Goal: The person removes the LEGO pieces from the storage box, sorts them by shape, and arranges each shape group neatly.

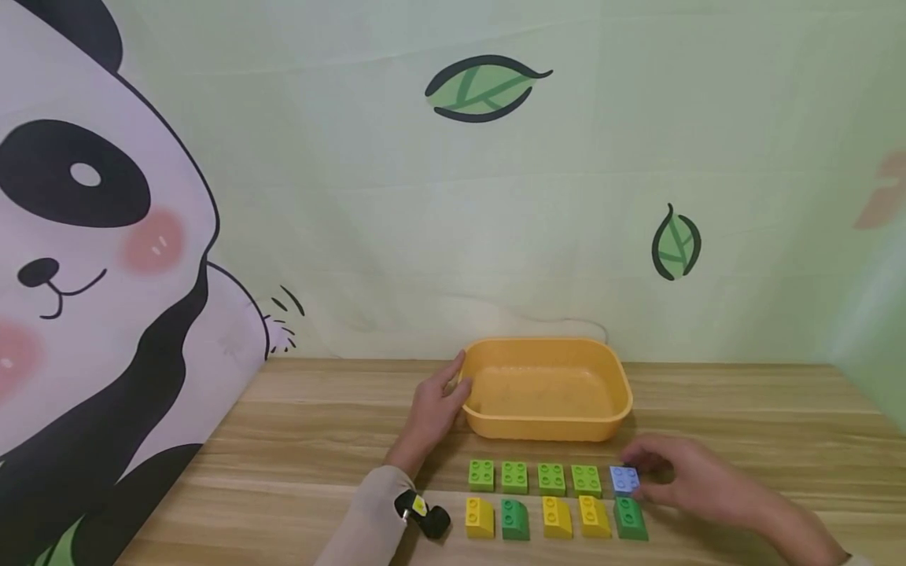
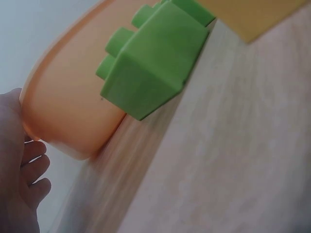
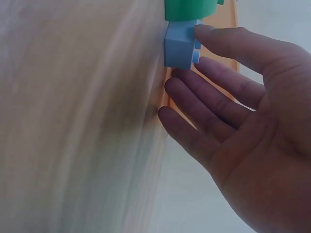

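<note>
My left hand [image 1: 433, 405] grips the left rim of an orange-yellow plastic basin [image 1: 548, 430], its thumb over the edge and its other fingers along the outside. The basin stands upright with nothing visible in it. At the right end of the back row of bricks, my right hand [image 1: 683, 475] pinches a light blue toy brick [image 1: 624, 479], thumb on the near side and index finger on the far side. In the right wrist view the thumb touches the blue brick [image 3: 179, 46], and the other fingers spread beside it. The brick appears to stand on the table.
Several lime green bricks [image 1: 515, 476] continue the back row. The front row holds yellow sloped bricks [image 1: 557, 517] and green sloped bricks [image 1: 630, 519]. All stand on a wood-grain table [image 1: 304, 440] before a printed backdrop [image 1: 340, 196]. A small black device [image 1: 428, 515] sits on the left sleeve.
</note>
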A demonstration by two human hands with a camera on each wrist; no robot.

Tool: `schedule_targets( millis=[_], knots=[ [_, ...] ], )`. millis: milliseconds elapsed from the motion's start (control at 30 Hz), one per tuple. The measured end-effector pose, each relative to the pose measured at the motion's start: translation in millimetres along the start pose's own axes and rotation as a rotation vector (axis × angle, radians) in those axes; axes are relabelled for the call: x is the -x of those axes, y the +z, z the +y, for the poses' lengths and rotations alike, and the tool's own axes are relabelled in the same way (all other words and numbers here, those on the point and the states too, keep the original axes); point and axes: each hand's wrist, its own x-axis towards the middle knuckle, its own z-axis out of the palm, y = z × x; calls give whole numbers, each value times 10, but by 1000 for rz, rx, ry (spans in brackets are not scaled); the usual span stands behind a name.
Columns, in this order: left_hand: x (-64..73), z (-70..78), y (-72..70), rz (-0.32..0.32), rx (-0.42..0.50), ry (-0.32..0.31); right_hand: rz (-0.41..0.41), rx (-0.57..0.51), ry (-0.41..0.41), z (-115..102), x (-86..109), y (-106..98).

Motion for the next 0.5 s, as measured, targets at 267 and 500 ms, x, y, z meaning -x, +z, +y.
schedule_targets(
  millis=[267, 500],
  knots=[
    [11, 1, 19, 10, 6, 12, 18, 0, -72, 50, 76, -53],
    [44, -47, 2, 35, -2, -2, 74, 16, -80, -1, 76, -84]
  ],
)
